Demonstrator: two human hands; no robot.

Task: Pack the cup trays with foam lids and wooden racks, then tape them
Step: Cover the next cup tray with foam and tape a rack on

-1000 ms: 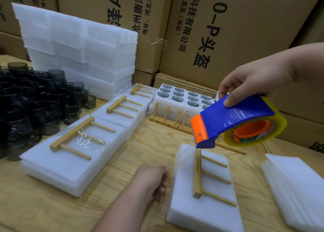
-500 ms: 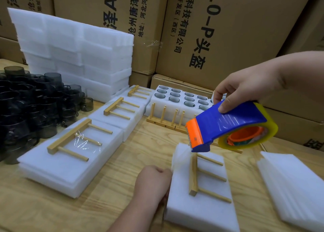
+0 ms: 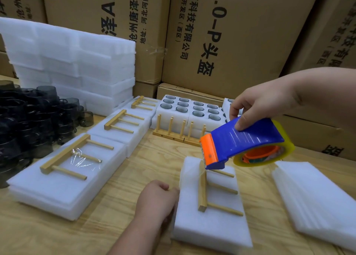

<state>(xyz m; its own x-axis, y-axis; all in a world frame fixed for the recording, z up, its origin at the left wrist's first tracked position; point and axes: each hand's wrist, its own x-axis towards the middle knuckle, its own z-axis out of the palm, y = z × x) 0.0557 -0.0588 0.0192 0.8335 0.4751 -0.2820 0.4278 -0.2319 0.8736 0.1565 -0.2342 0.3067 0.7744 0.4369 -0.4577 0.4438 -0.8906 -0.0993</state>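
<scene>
A white foam-covered cup tray (image 3: 212, 226) lies in front of me with a wooden rack (image 3: 203, 193) flat on its lid. My right hand (image 3: 256, 102) grips a blue and orange tape dispenser (image 3: 242, 141) just above the tray's far end; a strip of clear tape runs from its orange blade down over the tray's far left corner. My left hand (image 3: 156, 199) is curled against the tray's left side; its fingertips are hidden, so I cannot tell whether they pinch the tape's end.
Three packed trays with racks (image 3: 65, 170) line the left. Dark cups (image 3: 28, 123) are piled far left, foam blocks (image 3: 73, 66) are stacked behind, open cup trays (image 3: 192, 110) and upright racks (image 3: 179, 129) stand at the back, foam lids (image 3: 317, 200) lie on the right. Cardboard boxes (image 3: 231, 33) wall the rear.
My left hand moved right across the table until it met the tray's left side. The dispenser stayed low over the tray's far end.
</scene>
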